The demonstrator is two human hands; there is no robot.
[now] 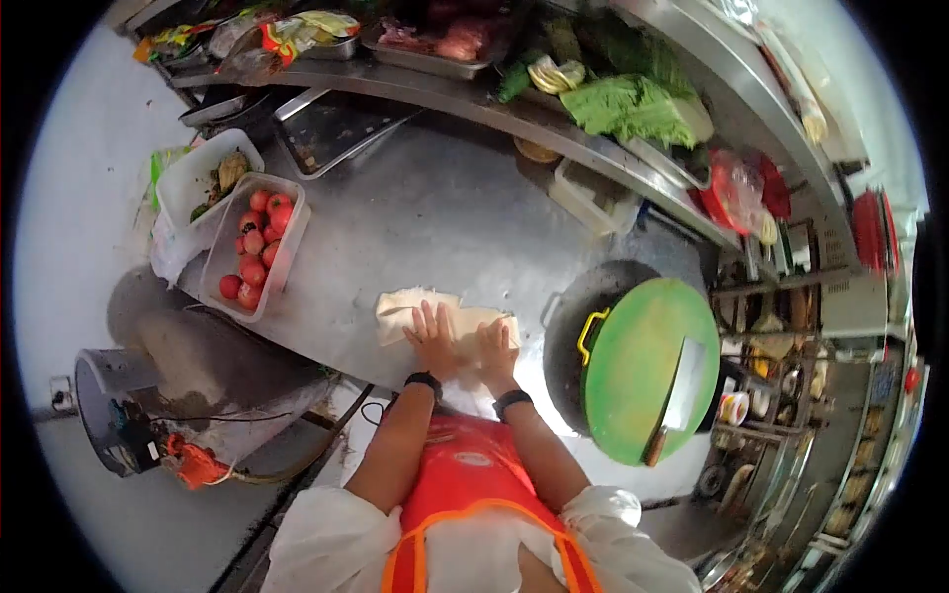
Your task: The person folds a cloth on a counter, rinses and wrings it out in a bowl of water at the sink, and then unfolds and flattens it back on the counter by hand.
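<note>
A folded cream-coloured cloth [395, 314] lies on the steel table [425, 198] close to its front edge. My left hand [433, 341] presses flat on the middle of it, fingers spread. Beside it, my right hand [496, 354] rests palm down near the cloth's right end, its fingers stretched out. A dark band circles each wrist. To the right of my hands, a cleaver [680, 395] with a wooden handle lies on a round green cutting board [633, 366].
At the left stand a plastic box of tomatoes [255, 242] and a white tub [178, 183] with vegetable scraps. A metal tray [331, 138] sits at the back. An overhead shelf [474, 97] carries meat and leafy greens [633, 109]. A yellow handle [591, 336] juts out beside the board.
</note>
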